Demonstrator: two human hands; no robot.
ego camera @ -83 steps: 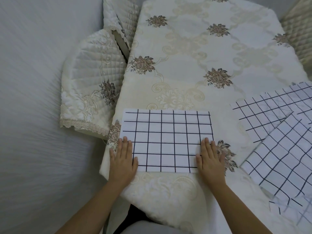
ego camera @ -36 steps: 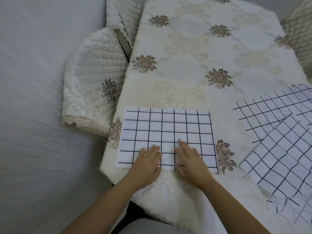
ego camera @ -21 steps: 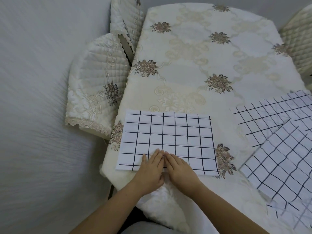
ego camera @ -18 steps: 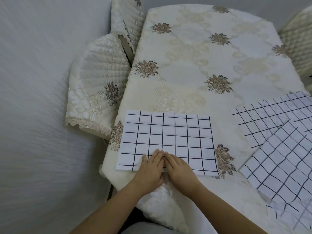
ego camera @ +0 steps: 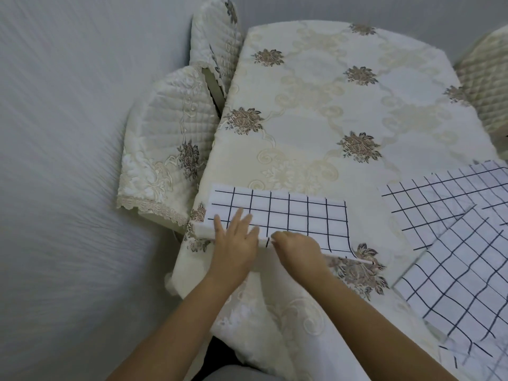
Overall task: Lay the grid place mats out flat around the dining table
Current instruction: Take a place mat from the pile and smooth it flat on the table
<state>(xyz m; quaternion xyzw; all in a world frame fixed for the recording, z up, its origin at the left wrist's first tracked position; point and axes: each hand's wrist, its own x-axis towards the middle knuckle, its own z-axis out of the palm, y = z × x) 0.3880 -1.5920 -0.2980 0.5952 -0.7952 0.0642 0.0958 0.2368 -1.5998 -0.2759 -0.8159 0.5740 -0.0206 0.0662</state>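
Observation:
A white place mat with a black grid (ego camera: 302, 215) lies near the front edge of the dining table (ego camera: 316, 105), which wears a cream flowered cloth. The mat's near edge is lifted off the cloth and its right front corner curls down. My left hand (ego camera: 233, 243) has its fingers spread over that raised edge, thumb hidden beneath. Just to its right, my right hand (ego camera: 297, 250) pinches the same edge. Two more grid mats overlap at the right: one farther back (ego camera: 439, 204), one nearer (ego camera: 467, 284).
Two chairs with quilted cream covers stand against the table's left side, one near (ego camera: 165, 138) and one farther back (ego camera: 217, 39). Another quilted chair back (ego camera: 486, 78) shows at the far right. Pale floor lies to the left.
Both hands slid from the mat's outer corners to the middle of its near edge. They have since lifted that edge off the cloth, so less of the mat lies flat.

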